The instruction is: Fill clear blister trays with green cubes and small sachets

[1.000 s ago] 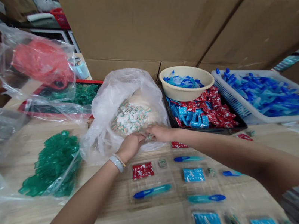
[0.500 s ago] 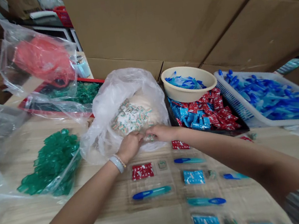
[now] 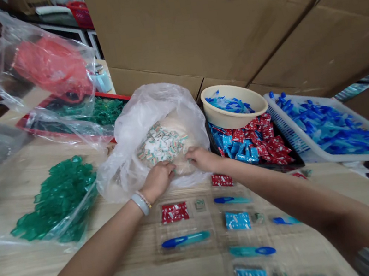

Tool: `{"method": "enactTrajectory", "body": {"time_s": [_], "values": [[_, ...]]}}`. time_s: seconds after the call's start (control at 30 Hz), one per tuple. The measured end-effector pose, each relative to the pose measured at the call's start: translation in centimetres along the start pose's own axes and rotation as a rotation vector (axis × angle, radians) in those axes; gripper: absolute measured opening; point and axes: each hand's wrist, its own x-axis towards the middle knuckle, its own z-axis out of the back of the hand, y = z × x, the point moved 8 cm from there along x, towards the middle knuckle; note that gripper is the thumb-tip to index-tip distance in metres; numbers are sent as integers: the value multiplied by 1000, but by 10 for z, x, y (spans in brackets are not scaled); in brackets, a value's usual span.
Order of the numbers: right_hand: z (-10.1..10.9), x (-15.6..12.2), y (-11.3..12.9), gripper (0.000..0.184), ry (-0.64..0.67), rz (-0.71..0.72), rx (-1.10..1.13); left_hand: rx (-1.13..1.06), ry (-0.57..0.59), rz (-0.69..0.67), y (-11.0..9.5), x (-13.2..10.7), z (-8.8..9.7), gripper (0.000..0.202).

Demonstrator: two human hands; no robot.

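Observation:
A cloudy white plastic bag (image 3: 126, 147) lies open with many small white packets with green and orange marks (image 3: 162, 143) inside. My left hand (image 3: 159, 179) is at its front edge, fingers closed together; a tiny greenish bit shows at the fingertips, too small to name. At the bag's front right, my right hand (image 3: 203, 159) has its fingers curled in a pinch, and what they hold is hidden. Below the hands, clear plastic trays hold a red packet (image 3: 174, 213), a blue packet (image 3: 237, 220) and blue pens or similar slim tools (image 3: 185, 240).
Green plastic pieces (image 3: 57, 200) lie in clear film at left, before a red-rimmed tray (image 3: 34, 129). To the right are a cream bowl (image 3: 233, 118), a black tray of red and blue packets (image 3: 272, 142) and a white basket (image 3: 314, 143) of blue items. Cardboard (image 3: 187, 25) stands behind.
My hands have moved apart: the right has shifted slightly up and right, the left slightly left. The view has shifted slightly.

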Motion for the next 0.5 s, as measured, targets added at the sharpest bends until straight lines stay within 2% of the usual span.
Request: {"method": "enactTrajectory", "body": {"time_s": [0.1,0.2,0.37,0.5], "values": [[5,21,-26,26,27,-151,29,31,-14,32,2,3,5,19],[2,35,-39,23,59,-229,9,37,-21,17,3,4,6,21],[-2,37,-40,21,13,-244,-15,45,-17,-8,4,2,0,20],[0,30,-32,21,-35,-193,-9,41,-23,-8,5,-1,-1,20]]}}
